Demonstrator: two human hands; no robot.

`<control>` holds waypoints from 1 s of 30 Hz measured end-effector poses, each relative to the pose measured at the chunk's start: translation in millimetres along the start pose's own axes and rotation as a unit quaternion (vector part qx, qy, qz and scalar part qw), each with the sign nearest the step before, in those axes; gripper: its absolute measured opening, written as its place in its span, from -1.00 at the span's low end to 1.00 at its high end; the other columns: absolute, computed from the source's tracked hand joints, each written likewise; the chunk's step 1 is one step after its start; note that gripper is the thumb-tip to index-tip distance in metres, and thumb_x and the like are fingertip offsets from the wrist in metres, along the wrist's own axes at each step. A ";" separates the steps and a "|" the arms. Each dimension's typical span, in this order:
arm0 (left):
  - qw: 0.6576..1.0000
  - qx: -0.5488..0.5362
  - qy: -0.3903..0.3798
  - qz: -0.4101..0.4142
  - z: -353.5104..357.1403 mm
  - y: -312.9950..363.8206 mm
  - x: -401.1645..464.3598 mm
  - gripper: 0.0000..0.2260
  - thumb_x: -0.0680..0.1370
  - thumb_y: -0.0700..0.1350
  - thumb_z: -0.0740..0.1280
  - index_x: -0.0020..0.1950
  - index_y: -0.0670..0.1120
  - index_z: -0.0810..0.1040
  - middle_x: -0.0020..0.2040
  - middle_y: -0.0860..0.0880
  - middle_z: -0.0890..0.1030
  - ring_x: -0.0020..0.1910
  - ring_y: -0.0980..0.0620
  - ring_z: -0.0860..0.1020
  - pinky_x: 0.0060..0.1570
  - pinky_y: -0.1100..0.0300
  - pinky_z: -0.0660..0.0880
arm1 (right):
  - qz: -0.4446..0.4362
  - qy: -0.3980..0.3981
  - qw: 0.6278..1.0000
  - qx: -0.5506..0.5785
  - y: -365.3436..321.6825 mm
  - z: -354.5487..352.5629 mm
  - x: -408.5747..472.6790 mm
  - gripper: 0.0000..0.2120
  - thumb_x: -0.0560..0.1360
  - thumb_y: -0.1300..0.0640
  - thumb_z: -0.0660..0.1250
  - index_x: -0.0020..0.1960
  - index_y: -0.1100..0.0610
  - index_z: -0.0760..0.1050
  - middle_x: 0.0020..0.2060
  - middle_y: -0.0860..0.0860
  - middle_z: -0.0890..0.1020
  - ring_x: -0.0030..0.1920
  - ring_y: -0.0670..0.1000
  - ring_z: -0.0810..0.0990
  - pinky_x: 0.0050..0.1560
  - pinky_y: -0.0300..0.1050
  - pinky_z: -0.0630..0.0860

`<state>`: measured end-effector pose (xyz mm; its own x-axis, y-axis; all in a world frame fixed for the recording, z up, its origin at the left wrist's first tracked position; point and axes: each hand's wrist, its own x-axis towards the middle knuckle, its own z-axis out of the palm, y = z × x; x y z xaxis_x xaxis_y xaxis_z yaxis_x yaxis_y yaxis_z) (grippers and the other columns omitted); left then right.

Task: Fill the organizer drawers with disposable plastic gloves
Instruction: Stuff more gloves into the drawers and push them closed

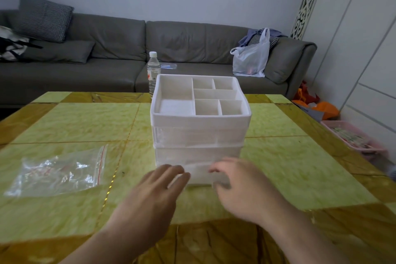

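A white organizer [200, 133] stands in the middle of the table, with a divided open tray on top and clear-fronted drawers stacked below it. My left hand [159, 186] and my right hand [237, 184] reach to the front of the lowest drawer [198, 170], fingers loosely spread near its face. Motion blur hides whether the fingertips touch it. A clear zip bag [57, 172] with a red seal strip, holding crumpled plastic gloves, lies flat on the table to the left.
The table [289, 167] has a green and yellow tiled top. A water bottle [153, 73] stands behind the organizer. Beyond it runs a grey sofa [120, 49] carrying a white plastic bag [251, 58]. A pink basket [353, 139] sits on the floor at right.
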<state>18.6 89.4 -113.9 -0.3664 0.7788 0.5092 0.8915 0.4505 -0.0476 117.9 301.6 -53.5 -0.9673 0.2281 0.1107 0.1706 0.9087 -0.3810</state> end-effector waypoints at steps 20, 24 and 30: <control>0.996 0.011 -0.090 -0.022 33.6 -8.5 23.3 -0.75 0.40 0.01 0.52 -0.03 0.00 0.54 -0.19 0.09 0.58 -0.25 0.05 0.61 -0.19 0.14 0.63 | -0.034 -0.088 0.989 -0.112 -15.1 36.2 27.0 -0.45 0.58 -0.04 0.30 0.56 -0.22 0.32 0.49 -0.17 0.48 0.50 0.04 0.42 0.53 0.02 0.35; 0.993 -0.007 -0.111 -0.026 35.8 -12.4 25.4 -0.80 0.41 -0.08 0.46 -0.08 0.02 0.46 -0.24 0.10 0.52 -0.34 0.06 0.52 -0.32 0.20 0.52 | -0.030 -0.091 0.991 -0.092 -7.4 39.3 26.8 -0.46 0.54 -0.01 0.30 0.52 -0.18 0.39 0.45 -0.18 0.52 0.47 0.01 0.45 0.50 -0.02 0.39; 0.994 -0.025 -0.097 -0.040 30.9 -17.7 23.0 -0.82 0.47 -0.20 0.43 -0.02 -0.01 0.50 -0.21 0.07 0.53 -0.30 0.04 0.51 -0.40 0.17 0.49 | 0.024 -0.053 0.998 0.038 4.3 29.8 21.6 -0.56 0.58 0.10 0.36 0.43 -0.14 0.55 0.31 -0.18 0.61 0.25 -0.08 0.59 0.22 -0.27 0.51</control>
<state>-13.8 112.8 -128.0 -0.4765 0.8132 0.3342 0.8681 0.4954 0.0321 92.1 300.1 -80.1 -0.9735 0.2286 -0.0051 0.2061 0.8679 -0.4520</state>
